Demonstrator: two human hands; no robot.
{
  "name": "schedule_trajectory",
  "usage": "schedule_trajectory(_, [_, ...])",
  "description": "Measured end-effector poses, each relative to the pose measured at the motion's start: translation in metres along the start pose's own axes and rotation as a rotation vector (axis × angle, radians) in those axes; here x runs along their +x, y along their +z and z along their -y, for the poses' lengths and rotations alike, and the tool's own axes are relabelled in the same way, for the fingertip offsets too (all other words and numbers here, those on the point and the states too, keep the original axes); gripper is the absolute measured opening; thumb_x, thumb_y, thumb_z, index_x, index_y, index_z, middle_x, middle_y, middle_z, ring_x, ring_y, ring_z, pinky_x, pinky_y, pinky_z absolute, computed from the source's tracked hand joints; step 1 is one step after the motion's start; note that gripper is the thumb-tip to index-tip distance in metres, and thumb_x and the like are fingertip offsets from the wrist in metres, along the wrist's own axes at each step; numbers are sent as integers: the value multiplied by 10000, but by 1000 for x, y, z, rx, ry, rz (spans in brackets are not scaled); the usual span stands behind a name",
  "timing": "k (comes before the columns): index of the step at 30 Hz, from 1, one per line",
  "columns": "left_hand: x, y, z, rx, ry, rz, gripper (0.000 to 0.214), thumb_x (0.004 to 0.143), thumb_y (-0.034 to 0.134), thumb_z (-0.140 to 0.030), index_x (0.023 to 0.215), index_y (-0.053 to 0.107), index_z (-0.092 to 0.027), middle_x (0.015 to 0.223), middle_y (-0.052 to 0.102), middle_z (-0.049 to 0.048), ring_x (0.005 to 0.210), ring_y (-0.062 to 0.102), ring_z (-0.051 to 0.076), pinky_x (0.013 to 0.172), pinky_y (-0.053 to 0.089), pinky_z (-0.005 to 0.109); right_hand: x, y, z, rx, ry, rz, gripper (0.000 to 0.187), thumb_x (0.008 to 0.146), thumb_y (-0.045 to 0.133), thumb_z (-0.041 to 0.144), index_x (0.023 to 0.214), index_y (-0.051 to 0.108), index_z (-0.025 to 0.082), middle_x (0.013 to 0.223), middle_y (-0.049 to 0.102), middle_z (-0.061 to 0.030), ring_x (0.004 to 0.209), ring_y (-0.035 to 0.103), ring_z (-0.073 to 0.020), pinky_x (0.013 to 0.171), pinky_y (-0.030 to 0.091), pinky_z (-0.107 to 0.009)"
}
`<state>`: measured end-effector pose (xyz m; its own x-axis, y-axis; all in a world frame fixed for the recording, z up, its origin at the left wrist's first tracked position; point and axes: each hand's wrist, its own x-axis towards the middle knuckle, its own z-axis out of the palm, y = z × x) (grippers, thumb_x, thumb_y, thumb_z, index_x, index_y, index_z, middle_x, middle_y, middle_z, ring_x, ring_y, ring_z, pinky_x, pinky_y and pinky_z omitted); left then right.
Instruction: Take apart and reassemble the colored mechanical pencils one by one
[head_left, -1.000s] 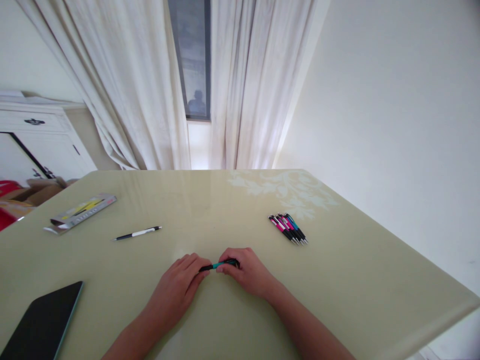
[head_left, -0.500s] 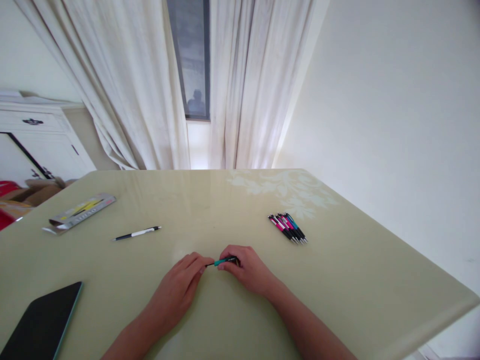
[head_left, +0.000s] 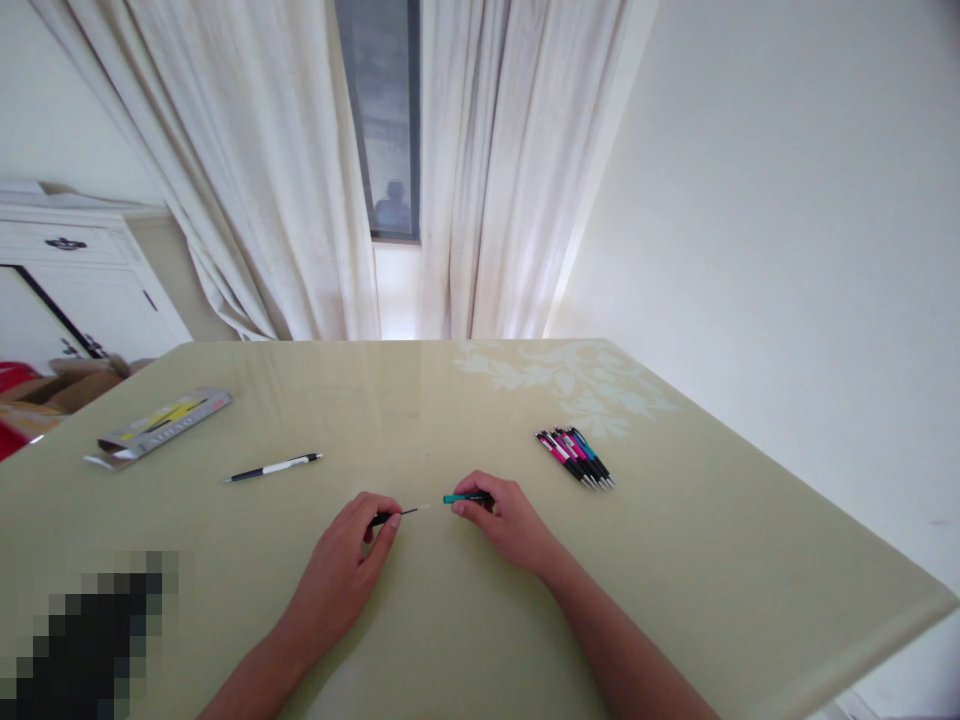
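Observation:
A pen is in two pieces over the near middle of the table (head_left: 465, 620). My left hand (head_left: 346, 550) is closed on its black grip section (head_left: 381, 520), mostly covered by the fingers. From that section a thin dark refill (head_left: 409, 511) with a pale end sticks out to the right. Between thumb and fingers, my right hand (head_left: 504, 525) pinches the teal barrel (head_left: 452, 498), whose darker rear part is partly hidden. A small gap separates the refill's end from the barrel's open end.
Several pens (head_left: 576, 458) in pink, blue and black lie side by side at the right. To the left are a white-and-black pen (head_left: 274, 468) and an open cardboard pen box (head_left: 169, 425). A blurred dark object (head_left: 82, 640) occupies the near left corner.
The two pen pieces have come apart. My left hand has drawn left with the grip section and refill, while my right hand has shifted slightly right and away with the barrel.

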<state>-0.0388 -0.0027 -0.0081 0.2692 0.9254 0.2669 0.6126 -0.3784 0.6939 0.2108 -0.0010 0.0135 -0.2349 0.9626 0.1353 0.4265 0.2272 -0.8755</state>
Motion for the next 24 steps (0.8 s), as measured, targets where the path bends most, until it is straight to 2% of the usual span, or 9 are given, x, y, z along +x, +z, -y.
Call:
schedule_trajectory(6, [0, 1, 1, -10, -20, -1, 285, 1012, 471, -458, 997, 651, -237, 936, 713, 32, 801, 663, 207, 719, 529, 316, 6, -9, -11, 38, 2, -85, 192, 934, 637, 346, 984, 715, 179, 856, 706, -21, 786, 608, -160, 678, 441, -244])
schedule_trajectory(13, [0, -3, -3, 9, -58, -21, 323, 1002, 483, -517, 949, 641, -240, 868, 720, 16, 713, 636, 196, 706, 518, 310, 14, -33, -35, -14, 38, -303, 342, 927, 609, 462, 972, 748, 153, 946, 740, -87, 861, 657, -212, 756, 499, -313])
schedule_trajectory(16, [0, -4, -5, 15, -65, -16, 321, 998, 489, -522, 937, 638, -243, 842, 721, 5, 663, 617, 184, 677, 513, 301, 15, -44, -47, -111, 75, -367, 341, 923, 600, 453, 963, 762, 155, 950, 754, -100, 862, 671, -230, 760, 513, -336])
schedule_trajectory(19, [-1, -3, -5, -1, -63, -13, 308, 997, 490, -509, 951, 637, -242, 856, 722, 7, 652, 614, 175, 628, 500, 283, 14, -51, -57, -308, 131, -400, 280, 913, 593, 373, 958, 768, 159, 913, 756, -95, 824, 673, -231, 757, 512, -348])
schedule_trajectory(24, [-2, -1, -4, -24, -39, -28, 296, 983, 507, -489, 944, 663, -240, 878, 720, 12, 654, 604, 166, 596, 493, 266, 12, -54, -65, -476, 190, -440, 207, 874, 626, 291, 979, 758, 171, 867, 727, -85, 798, 652, -242, 779, 492, -369])
